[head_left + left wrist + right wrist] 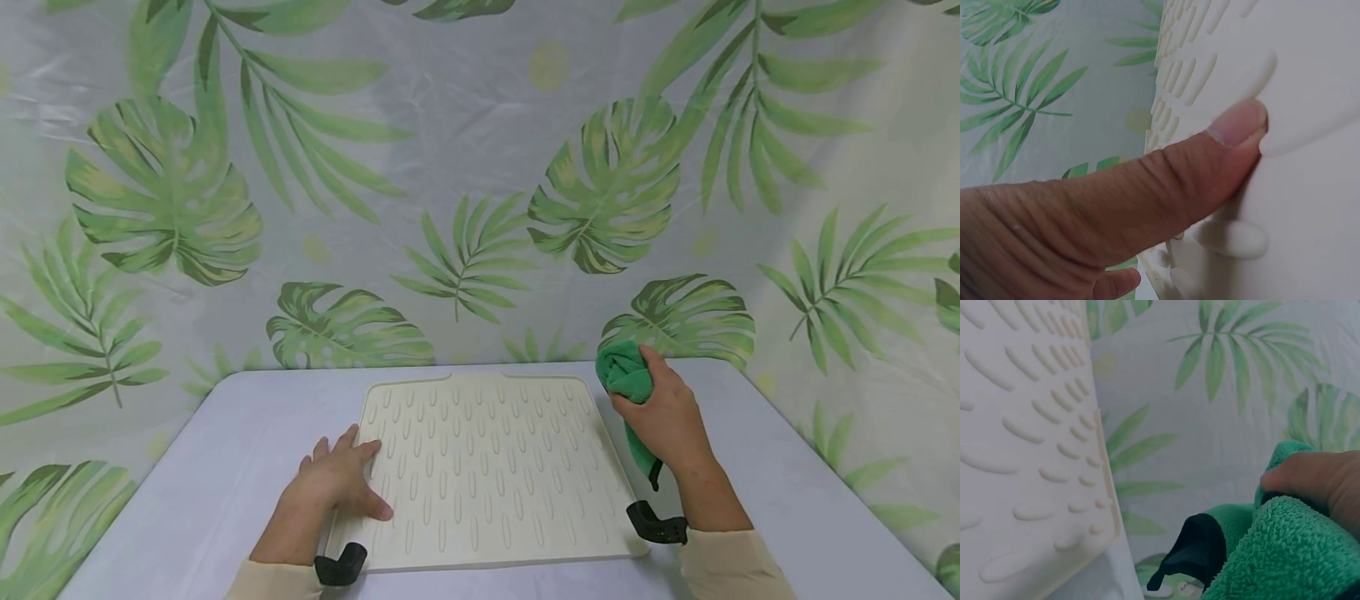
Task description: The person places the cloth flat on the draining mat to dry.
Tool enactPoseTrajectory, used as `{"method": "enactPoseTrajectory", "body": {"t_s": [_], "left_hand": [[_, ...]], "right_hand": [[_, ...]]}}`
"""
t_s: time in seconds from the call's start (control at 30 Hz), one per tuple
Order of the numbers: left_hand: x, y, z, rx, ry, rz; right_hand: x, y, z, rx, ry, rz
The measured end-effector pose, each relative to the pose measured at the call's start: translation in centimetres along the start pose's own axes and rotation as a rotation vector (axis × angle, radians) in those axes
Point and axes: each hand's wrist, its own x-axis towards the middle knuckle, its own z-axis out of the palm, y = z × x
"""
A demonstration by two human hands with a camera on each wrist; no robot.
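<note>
A cream drying mat (480, 467) with rows of raised oval ridges lies flat on the white table. Spread over its left edge, my left hand (337, 475) rests with the fingers apart. In the left wrist view the thumb (1179, 181) presses its tip on the mat's surface among the ridges. My right hand (675, 417) grips a bunched green towel (626, 371) just beyond the mat's right edge. Part of the towel hangs below the hand, ending in a dark trim. The right wrist view shows the fluffy towel (1297, 550) folded under the thumb.
The white table (277, 408) extends past the mat on both sides. Behind it hangs a leaf-patterned curtain (465, 167). Black wrist mounts (656, 525) sit at the cuffs of both beige sleeves, near the mat's front corners.
</note>
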Motion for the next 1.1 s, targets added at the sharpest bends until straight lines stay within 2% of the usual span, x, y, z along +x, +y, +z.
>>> {"method": "enactPoseTrajectory", "body": {"t_s": [0.8, 1.1], "left_hand": [[0.0, -0.2, 0.0, 0.014, -0.009, -0.001], [0.1, -0.1, -0.1, 0.015, -0.008, 0.02]], "right_hand": [[0.2, -0.6, 1.1, -0.036, -0.061, -0.014], [0.0, -0.6, 1.7, -0.063, -0.082, -0.018]]}}
